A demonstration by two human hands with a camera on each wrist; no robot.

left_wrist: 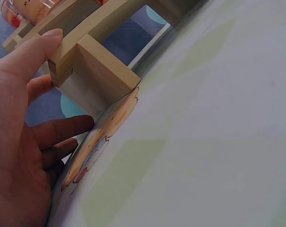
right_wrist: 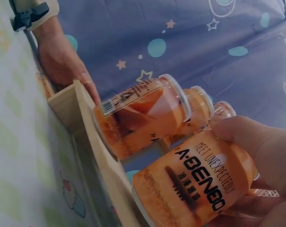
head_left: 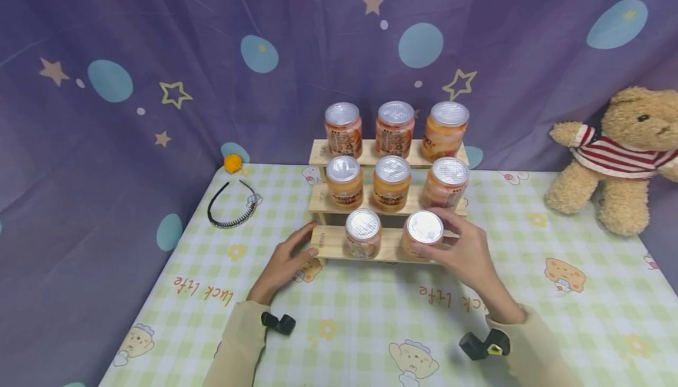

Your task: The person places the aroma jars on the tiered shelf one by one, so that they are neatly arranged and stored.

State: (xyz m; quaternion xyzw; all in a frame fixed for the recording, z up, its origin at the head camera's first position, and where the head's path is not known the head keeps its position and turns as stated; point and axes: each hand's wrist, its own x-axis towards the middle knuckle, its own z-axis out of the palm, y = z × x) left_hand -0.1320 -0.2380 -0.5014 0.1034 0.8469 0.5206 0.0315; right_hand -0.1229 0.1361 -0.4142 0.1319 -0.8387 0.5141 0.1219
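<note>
My right hand (head_left: 468, 252) grips a jar of orange fruit (head_left: 424, 228) with a silver lid, thumb on the near side and fingers behind it. The jar is at the right part of the lowest step of a wooden tiered rack (head_left: 331, 243); its "A-BENBO" label faces the right wrist camera. Left of it on that step stands another jar (head_left: 364, 234). My left hand (head_left: 286, 263) holds the left end of the same step, thumb (left_wrist: 50, 42) on the board's edge and index finger behind, while the other fingers extend near the tablecloth.
Three jars stand on the middle step, including one jar (head_left: 392, 184) at its centre, and three on the top step. A black headband (head_left: 233, 222) and orange ball (head_left: 232, 163) lie left. A teddy bear (head_left: 614, 163) sits right, before a purple curtain (head_left: 328, 34).
</note>
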